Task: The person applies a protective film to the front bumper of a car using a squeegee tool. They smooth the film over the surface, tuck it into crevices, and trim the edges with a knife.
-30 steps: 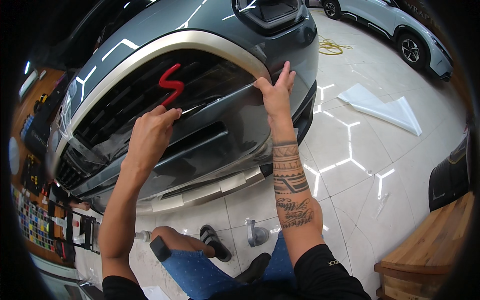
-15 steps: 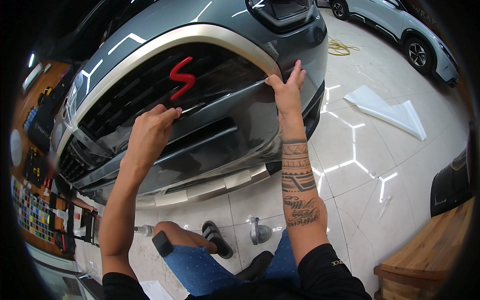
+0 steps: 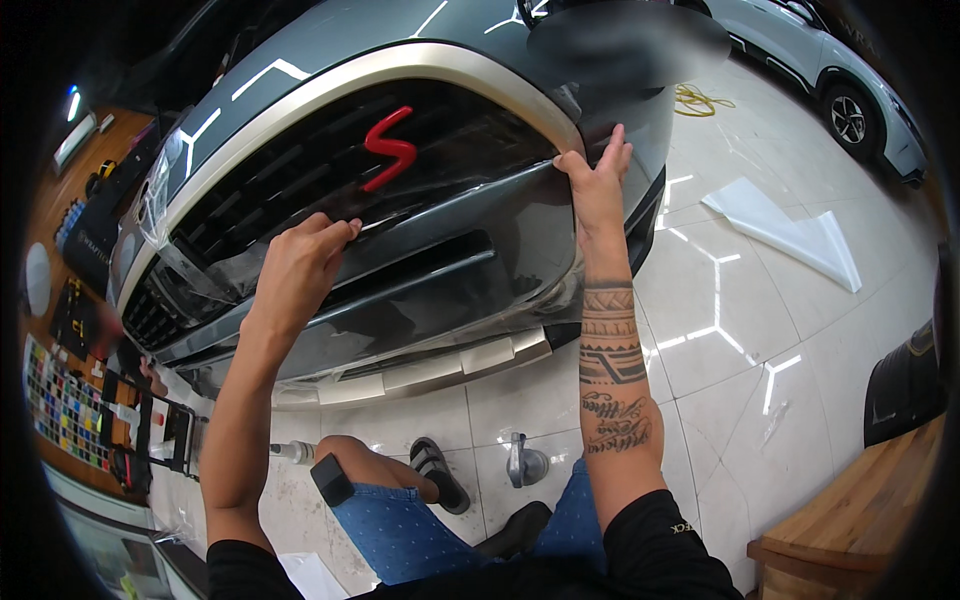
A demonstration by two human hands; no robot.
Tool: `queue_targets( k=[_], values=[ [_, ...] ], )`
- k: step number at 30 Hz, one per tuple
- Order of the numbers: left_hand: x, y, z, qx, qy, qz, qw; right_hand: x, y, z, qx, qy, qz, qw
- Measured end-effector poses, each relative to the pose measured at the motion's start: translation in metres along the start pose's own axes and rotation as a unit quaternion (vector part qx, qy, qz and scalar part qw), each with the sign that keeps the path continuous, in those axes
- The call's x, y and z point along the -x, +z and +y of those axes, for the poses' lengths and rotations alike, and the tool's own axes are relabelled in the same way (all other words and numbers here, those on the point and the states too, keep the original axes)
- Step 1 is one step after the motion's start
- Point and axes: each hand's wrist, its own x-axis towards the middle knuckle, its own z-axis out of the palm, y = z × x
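A grey-green car front fills the upper middle, with a black grille bearing a red S-shaped emblem. A pale gold band arches around the grille. Wrinkled clear film clings to the grille's lower left and the bumper. My left hand is closed at the grille's lower edge, thumb and fingers pinching the film's edge; the exact grip is partly hidden. To the right, my right hand rests against the bumper beside the grille's corner, thumb out and fingers stretched upward.
Backing film lies on the tiled floor at right, a yellow cable behind it. Another car stands far right. Near right is a wooden bench. A metal cup-shaped fitting stands by my feet. A person's hand shows at left.
The view has shifted slightly, so the car sits a little further right. A dark blurred shape now covers the headlight. Both hands keep nearly the same places on the bumper.
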Motion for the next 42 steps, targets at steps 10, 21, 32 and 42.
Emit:
queue_targets(
  k=[10,21,32,42],
  values=[
    [0.014,-0.007,-0.016,-0.002,-0.018,-0.014,1.000,0.000,0.001,0.003,-0.030,-0.005,0.000,1.000],
    [0.031,-0.010,-0.033,0.003,-0.024,-0.006,1.000,-0.001,0.001,0.007,-0.031,-0.017,0.001,0.999],
    [0.050,-0.018,-0.055,0.002,-0.034,-0.014,0.999,-0.002,-0.001,0.007,-0.014,-0.032,0.005,0.999],
    [0.064,-0.020,-0.073,-0.014,-0.022,-0.004,1.000,0.001,-0.002,0.003,-0.012,-0.023,0.002,1.000]
  ],
)
